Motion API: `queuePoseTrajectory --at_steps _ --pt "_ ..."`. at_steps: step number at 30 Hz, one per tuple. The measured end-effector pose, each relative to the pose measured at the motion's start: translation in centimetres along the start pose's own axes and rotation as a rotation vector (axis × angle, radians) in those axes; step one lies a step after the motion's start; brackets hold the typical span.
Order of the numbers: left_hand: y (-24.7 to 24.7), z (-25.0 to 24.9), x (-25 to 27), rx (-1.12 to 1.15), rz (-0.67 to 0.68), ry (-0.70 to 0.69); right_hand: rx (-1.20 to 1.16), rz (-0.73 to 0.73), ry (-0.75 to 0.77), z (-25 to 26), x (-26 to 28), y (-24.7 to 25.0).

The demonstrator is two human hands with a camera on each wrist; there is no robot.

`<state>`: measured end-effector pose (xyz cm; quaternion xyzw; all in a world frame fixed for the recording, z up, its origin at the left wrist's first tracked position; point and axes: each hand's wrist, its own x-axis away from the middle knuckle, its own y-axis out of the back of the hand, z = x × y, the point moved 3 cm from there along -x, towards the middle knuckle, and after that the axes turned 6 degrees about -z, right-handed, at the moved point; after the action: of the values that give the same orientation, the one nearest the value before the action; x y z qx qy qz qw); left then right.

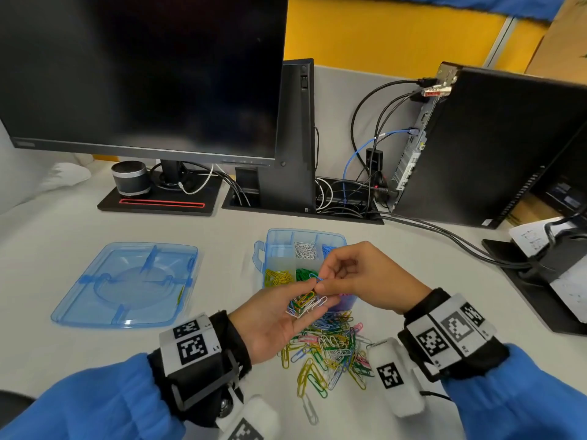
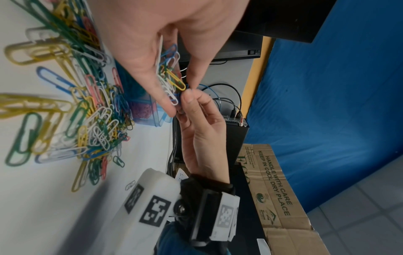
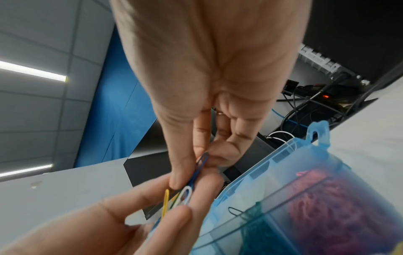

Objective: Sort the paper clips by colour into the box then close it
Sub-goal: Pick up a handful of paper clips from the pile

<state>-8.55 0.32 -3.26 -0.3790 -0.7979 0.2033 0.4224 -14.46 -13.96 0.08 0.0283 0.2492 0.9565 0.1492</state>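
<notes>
My left hand [image 1: 313,295] is palm up over the table and holds a small bunch of mixed paper clips [image 1: 305,304], white, yellow, green and blue. With thumb and forefinger, my right hand [image 1: 320,282] pinches a blue clip [image 3: 199,167] at the top of that bunch [image 2: 170,75]. Just behind both hands sits the open blue box [image 1: 273,236], its compartments holding white, yellow, green, blue and pink clips. A loose pile of mixed clips [image 1: 330,347] lies on the table below my hands.
The clear blue lid [image 1: 127,284] lies flat to the left of the box. A monitor [image 1: 143,74], a small speaker [image 1: 130,177], a PC tower [image 1: 492,147] and cables [image 1: 460,242] line the back and right of the desk.
</notes>
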Motion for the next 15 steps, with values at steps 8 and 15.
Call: queuePoseTrajectory --at_steps 8,15 --pt "0.1 -0.1 -0.2 0.003 -0.011 -0.007 -0.154 -0.061 -0.129 -0.9 -0.1 0.6" --pt "0.3 0.0 -0.3 0.003 -0.046 -0.002 -0.113 -0.203 -0.15 -0.8 -1.2 2.5"
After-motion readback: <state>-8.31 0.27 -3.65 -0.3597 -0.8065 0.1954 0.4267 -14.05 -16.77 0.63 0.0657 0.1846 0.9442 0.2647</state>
